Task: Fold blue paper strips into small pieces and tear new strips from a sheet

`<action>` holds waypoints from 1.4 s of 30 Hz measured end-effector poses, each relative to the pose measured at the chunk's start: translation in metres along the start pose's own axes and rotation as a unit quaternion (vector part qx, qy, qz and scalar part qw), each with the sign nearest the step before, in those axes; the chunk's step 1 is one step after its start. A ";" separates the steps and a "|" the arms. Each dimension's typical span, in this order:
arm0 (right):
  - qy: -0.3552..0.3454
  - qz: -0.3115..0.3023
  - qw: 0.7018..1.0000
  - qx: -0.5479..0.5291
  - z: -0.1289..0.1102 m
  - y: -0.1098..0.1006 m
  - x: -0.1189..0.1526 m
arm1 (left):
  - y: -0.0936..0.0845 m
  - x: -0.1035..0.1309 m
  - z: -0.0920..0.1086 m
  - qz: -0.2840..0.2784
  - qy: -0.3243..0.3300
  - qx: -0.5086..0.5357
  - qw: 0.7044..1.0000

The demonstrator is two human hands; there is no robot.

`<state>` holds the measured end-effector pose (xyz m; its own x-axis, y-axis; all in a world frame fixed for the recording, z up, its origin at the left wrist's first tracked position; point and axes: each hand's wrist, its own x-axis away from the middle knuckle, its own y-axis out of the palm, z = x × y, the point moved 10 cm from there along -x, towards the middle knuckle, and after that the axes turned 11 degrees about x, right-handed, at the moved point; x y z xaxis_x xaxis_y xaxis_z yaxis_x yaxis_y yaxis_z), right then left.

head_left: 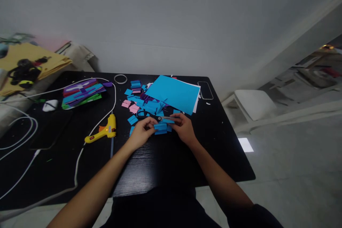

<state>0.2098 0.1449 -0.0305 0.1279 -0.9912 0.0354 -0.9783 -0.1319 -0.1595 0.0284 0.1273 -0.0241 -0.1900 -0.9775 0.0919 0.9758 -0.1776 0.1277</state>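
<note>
I have both hands over the middle of the black wood-grain table [219, 153], closed on small light-blue folded paper pieces [160, 128]. My left hand [142, 133] pinches the left end of one between thumb and fingers; my right hand [185, 129] grips at the right side, its fingertips on a narrow blue strip [169, 121] that lies just above the other folds. I cannot tell whether these are joined. Right behind my fingers are the dark-handled metal scissors [159, 118], blades pointing right; whether a finger touches them I cannot tell.

Beyond my hands spreads a loose heap of blue paper scraps [151, 107], with dark purple ones among them and two pink folded pieces [126, 103] at its left. A large flat blue sheet [173, 92] covers the heap's far right part, over a white sheet [196, 107] that shows along its right edge. At the far right of the table lies a dark rectangle with a pale rim [205, 90].

To my left, the yellow glue gun [108, 130] rests on its side beside a white cable [115, 96]. Farther left is a stack of red, purple, blue and green paper [84, 92], with a small white rounded case [50, 105] near it.
</note>
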 end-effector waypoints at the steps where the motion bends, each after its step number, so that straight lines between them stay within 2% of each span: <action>1: -0.006 -0.005 1.000 0.007 -0.002 0.001 0.001 | -0.001 0.000 0.001 0.006 0.001 0.002 1.000; 5: -0.022 -0.038 0.999 0.014 -0.011 0.009 0.004 | -0.006 -0.001 0.001 0.024 0.001 0.013 1.000; 14: 0.002 -0.142 0.985 -0.097 -0.015 0.025 0.007 | -0.016 -0.004 -0.007 0.055 0.002 0.048 0.997; 22: 0.044 -0.139 0.983 -0.111 -0.008 0.028 0.009 | -0.009 -0.003 -0.005 0.039 -0.013 0.081 0.996; 30: 0.057 -0.131 0.985 -0.092 -0.005 0.024 0.010 | 0.006 0.003 0.003 -0.031 -0.050 0.127 0.990; 34: 0.068 -0.161 0.978 -0.112 -0.003 0.031 0.012 | 0.026 0.016 0.001 -0.117 -0.115 0.216 0.962; 35: 0.065 -0.164 0.978 -0.108 -0.003 0.032 0.011 | 0.028 0.018 0.001 -0.124 -0.124 0.240 0.955; 37: 0.048 -0.146 0.984 -0.088 -0.005 0.030 0.009 | 0.023 0.016 0.005 -0.098 -0.112 0.279 0.949; 39: 0.009 -0.095 0.995 -0.032 -0.008 0.023 0.006 | 0.012 0.011 0.012 -0.055 -0.078 0.310 0.946; 41: -0.063 -0.043 0.995 0.071 -0.017 0.017 0.006 | 0.001 0.007 0.019 -0.022 -0.045 0.353 0.934; 42: -0.107 -0.025 0.985 0.131 -0.024 0.017 0.008 | -0.004 0.006 0.023 -0.010 -0.033 0.378 0.925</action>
<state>0.1904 0.1347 -0.0096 0.2335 -0.9600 -0.1543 -0.8980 -0.1520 -0.4128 0.0212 0.1250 -0.0018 -0.2376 -0.9612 0.1399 0.6224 -0.0401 0.7817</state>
